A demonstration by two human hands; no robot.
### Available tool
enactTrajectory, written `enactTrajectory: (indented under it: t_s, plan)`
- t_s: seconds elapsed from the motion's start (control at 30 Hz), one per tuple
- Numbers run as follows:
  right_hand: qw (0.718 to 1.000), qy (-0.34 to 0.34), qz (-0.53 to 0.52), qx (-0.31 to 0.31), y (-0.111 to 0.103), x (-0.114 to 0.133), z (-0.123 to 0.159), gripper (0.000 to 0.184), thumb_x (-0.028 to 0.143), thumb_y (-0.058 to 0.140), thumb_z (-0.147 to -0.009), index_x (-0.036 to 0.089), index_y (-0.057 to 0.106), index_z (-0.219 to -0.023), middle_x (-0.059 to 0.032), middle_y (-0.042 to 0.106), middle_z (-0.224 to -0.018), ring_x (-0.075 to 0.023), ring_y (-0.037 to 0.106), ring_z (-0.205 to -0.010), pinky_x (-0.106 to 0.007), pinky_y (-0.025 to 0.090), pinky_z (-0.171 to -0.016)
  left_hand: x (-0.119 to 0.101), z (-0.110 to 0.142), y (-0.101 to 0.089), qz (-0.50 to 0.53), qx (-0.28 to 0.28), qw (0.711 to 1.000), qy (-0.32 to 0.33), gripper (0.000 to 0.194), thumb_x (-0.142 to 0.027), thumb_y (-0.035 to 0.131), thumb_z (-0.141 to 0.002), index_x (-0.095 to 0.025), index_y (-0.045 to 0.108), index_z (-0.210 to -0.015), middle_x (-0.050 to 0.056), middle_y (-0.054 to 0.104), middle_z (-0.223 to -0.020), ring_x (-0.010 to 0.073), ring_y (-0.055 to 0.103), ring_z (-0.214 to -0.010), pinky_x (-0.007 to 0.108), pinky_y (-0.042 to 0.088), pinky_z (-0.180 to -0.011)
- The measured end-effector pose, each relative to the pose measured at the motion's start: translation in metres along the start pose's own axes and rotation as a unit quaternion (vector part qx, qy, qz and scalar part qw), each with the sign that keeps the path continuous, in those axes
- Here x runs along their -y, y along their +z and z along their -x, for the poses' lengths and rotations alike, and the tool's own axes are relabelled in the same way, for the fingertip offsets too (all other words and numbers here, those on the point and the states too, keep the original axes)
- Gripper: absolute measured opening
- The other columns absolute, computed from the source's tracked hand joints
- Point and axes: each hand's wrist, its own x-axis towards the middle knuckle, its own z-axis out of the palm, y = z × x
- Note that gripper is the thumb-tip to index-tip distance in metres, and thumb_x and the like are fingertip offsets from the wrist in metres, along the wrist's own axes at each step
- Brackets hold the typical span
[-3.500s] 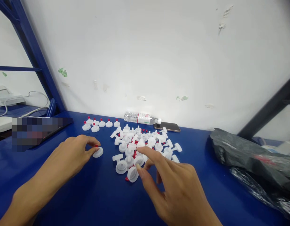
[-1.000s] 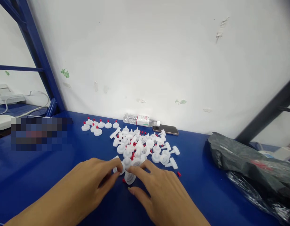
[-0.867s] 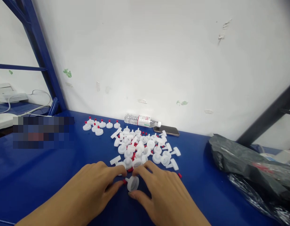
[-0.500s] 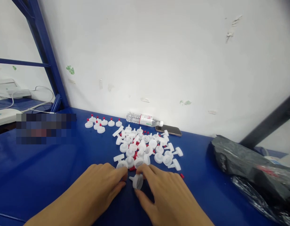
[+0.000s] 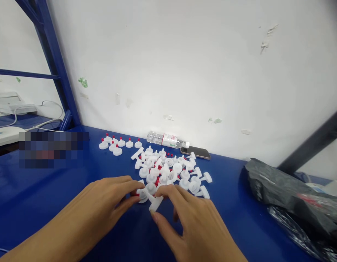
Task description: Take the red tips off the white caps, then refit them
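Note:
My right hand (image 5: 195,222) pinches a white plastic cap (image 5: 155,203) with a stem, held tilted just above the blue table (image 5: 48,203). My left hand (image 5: 102,203) meets it from the left, fingertips pinched on a small red plug (image 5: 137,195) at the stem's end. Just beyond my fingers lies a pile of several white caps (image 5: 171,171) mixed with loose red plugs. Several white caps fitted with red plugs (image 5: 115,145) stand in a group at the back left.
A clear water bottle (image 5: 168,139) lies on its side by the white wall, a phone (image 5: 195,153) beside it. A crumpled black plastic bag (image 5: 291,200) fills the table's right side. A blue frame post (image 5: 59,69) rises at the left, with cables beyond it.
My left hand left a finished cap at the back-left group and came in to the pile. My right hand lifted a white cap, and both hands now meet on it.

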Motion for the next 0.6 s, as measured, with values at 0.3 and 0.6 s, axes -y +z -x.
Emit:
enactTrajectory:
  t_s: [0.3, 0.6]
  plan:
    - [1.0, -0.02, 0.009, 0.009, 0.0004, -0.0017, -0.0003, 0.029, 0.025, 0.068, -0.098, 0.034, 0.06, -0.124, 0.007, 0.077, -0.104, -0.0143, 0.072, -0.065, -0.028, 0.04, -0.058, -0.0004, 0.0015, 0.0003, 0.042, 0.007, 0.998, 0.038, 0.021, -0.027, 0.061, -0.098, -0.031, 0.081, -0.102, 0.0, 0.078, -0.1, 0.0187, 0.073, -0.089, 0.028, 0.053, -0.083]
    - [0.999, -0.037, 0.01, 0.021, 0.0011, -0.0041, 0.0004, 0.028, 0.024, 0.072, -0.097, 0.034, 0.061, -0.12, 0.0091, 0.079, -0.105, -0.0124, 0.072, -0.061, -0.028, 0.037, -0.057, -0.0081, 0.0023, -0.0054, 0.076, 0.017, 0.995, 0.055, 0.024, -0.021, 0.062, -0.097, -0.033, 0.083, -0.097, -0.002, 0.077, -0.094, 0.0143, 0.072, -0.085, 0.021, 0.05, -0.075]
